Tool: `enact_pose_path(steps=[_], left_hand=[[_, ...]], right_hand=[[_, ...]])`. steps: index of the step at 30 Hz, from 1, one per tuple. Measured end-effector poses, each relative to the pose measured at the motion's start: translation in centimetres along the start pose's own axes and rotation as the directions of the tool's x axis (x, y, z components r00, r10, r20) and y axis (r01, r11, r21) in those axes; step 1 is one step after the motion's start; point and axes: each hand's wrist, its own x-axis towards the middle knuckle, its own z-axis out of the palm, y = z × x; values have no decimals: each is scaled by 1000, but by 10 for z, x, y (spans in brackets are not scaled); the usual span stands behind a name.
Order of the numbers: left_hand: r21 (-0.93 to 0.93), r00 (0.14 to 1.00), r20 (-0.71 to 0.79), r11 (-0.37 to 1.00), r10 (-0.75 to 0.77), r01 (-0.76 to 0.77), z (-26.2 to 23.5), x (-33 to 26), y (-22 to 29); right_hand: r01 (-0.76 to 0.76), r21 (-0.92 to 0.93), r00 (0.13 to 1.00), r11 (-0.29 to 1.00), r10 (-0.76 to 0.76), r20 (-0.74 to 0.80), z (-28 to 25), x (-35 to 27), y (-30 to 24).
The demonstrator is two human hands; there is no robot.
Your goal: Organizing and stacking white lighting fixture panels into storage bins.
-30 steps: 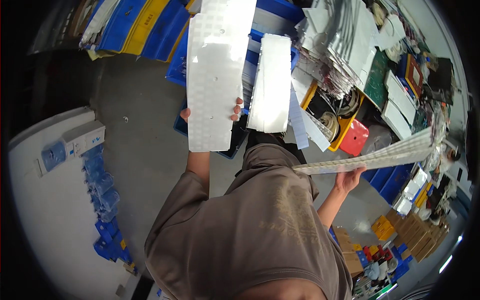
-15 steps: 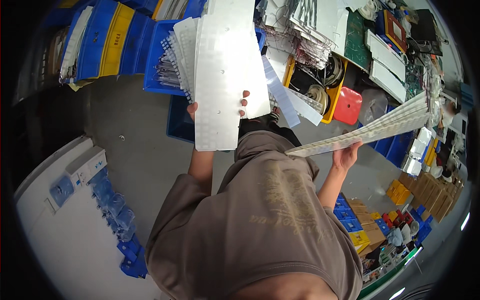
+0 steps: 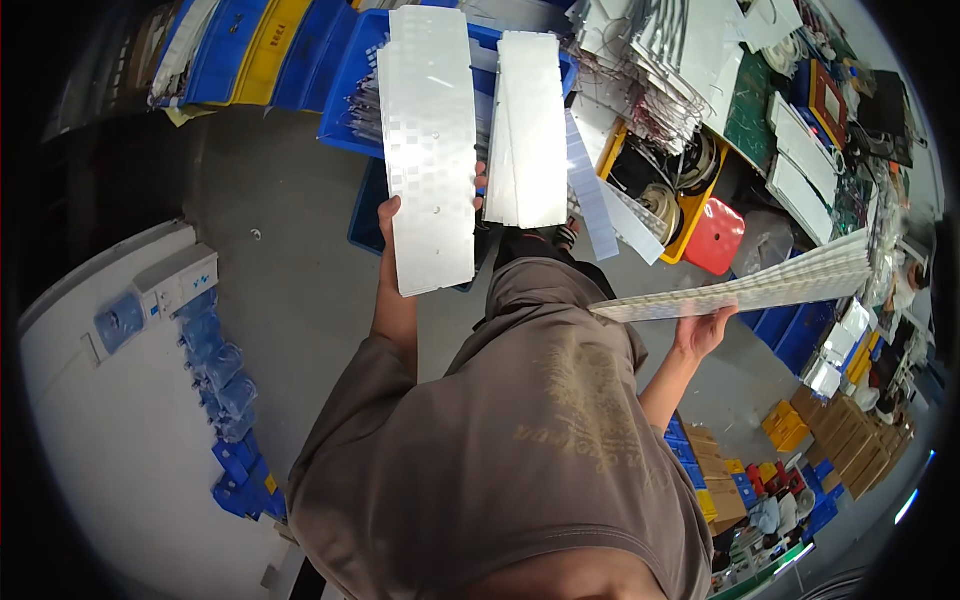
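Note:
My left hand (image 3: 388, 220) is closed around a long white perforated sheet (image 3: 437, 230), thumb on one edge and fingertips on the other. A few more sheets seem to lie behind it, their edges showing at the left. My right hand (image 3: 706, 332) grips a thick stack of long, thin pale strips (image 3: 770, 284) from below, its layers fanning apart toward the far right end. Beside the left-hand sheet, another pile of white sheets (image 3: 530, 140) rests across a blue bin (image 3: 345, 105). Other thin sheets stand in that bin, partly hidden.
Two pale strips, one a bluish strip (image 3: 592, 190), lie near my feet. A yellow crate (image 3: 690, 215) holds wire spools. Next to it is a red stool (image 3: 714, 236). A cluttered bench (image 3: 752, 110) runs along the right. Blue and yellow bins (image 3: 265, 50) stand at the far left.
The sheets in my left hand have moved left, away from the white pile, which now shows separately on the bin. My right hand keeps its stack. The whole view has shifted slightly.

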Motion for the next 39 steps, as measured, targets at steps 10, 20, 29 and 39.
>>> enact_pose_path(steps=[10,20,29,39], left_hand=[[-60,989,150,998,17,-8,9,-5,8],[220,955,-146,950,258,-223,4,-49,81],[514,818,-414,844,399,-151,-25,-32,96],[-13,987,-70,989,143,-144,12,10,33]], right_hand=[[-64,26,997,998,62,52,9,15,11],[-62,-9,997,998,62,39,15,18,16],[-20,-32,999,999,19,-27,18,11,15],[-39,-69,999,997,41,25,43,6,29]])
